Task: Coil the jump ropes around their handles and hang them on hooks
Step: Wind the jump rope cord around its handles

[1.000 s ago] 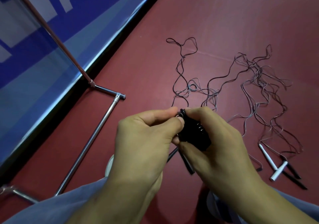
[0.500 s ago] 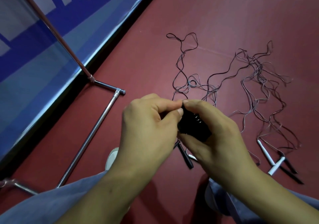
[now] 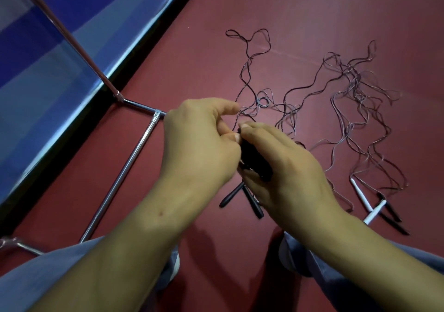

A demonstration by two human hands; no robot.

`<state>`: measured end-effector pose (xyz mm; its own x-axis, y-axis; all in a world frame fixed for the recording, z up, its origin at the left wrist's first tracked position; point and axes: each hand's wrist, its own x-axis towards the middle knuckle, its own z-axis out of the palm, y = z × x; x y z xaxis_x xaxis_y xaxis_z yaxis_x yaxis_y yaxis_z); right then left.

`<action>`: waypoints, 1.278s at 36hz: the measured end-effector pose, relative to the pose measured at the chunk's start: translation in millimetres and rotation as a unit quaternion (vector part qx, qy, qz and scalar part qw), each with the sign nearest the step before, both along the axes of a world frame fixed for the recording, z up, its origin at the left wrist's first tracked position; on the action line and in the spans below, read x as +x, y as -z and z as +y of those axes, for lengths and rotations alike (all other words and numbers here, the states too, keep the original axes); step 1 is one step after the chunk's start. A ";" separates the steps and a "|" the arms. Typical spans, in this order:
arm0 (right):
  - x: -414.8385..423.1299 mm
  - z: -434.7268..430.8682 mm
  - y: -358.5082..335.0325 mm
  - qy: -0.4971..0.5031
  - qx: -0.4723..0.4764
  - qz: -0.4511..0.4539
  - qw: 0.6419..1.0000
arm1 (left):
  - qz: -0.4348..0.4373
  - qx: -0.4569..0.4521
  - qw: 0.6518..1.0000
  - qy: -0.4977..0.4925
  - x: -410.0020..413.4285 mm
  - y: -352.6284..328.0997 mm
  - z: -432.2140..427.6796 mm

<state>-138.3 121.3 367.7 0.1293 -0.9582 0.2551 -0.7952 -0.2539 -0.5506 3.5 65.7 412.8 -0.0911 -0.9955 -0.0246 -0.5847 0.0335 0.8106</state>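
Observation:
My right hand point(image 3: 286, 167) grips a black bundle of jump rope handles wound with thin cord point(image 3: 255, 161), held above the red floor. My left hand point(image 3: 199, 148) pinches the bundle's top end, thumb and fingers closed on the cord there. Two black handles point(image 3: 253, 203) lie on the floor just below the hands. Loose thin ropes point(image 3: 249, 71) snake across the floor beyond the hands, and a larger tangle point(image 3: 355, 100) lies to the right. White handles point(image 3: 360, 196) and black handles point(image 3: 392, 212) rest at that tangle's near end.
A chrome rack's floor bar point(image 3: 120, 174) and slanted pole point(image 3: 69, 37) stand to the left, in front of a blue and white wall panel point(image 3: 48, 71). My grey trouser knees point(image 3: 336, 278) fill the bottom edge. Red floor point(image 3: 312, 11) stretches beyond the ropes.
Both hands with the bundle have risen slightly in view and my left fingers have shifted around its top end. The two black handles on the floor show more clearly below.

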 end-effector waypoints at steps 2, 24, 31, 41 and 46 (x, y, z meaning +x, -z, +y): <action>-0.9 -1.2 0.9 -0.009 0.002 -0.022 1.000 | -0.003 0.000 1.000 0.006 0.0 -0.4 -3.2; -6.2 -4.1 2.1 0.068 -0.003 -0.187 0.980 | 0.150 -0.011 0.987 -0.059 -12.4 11.5 22.4; -3.0 -5.7 -1.4 0.055 -0.064 -0.156 0.984 | 0.228 0.008 0.968 -0.107 -18.6 9.0 26.9; -5.7 -8.9 -1.1 0.062 -0.001 -0.268 0.961 | 0.253 -0.027 0.963 -0.087 -21.2 8.3 20.9; -5.7 -8.1 -0.6 0.066 -0.006 -0.284 0.957 | 0.230 -0.066 0.969 -0.055 -18.9 7.5 21.1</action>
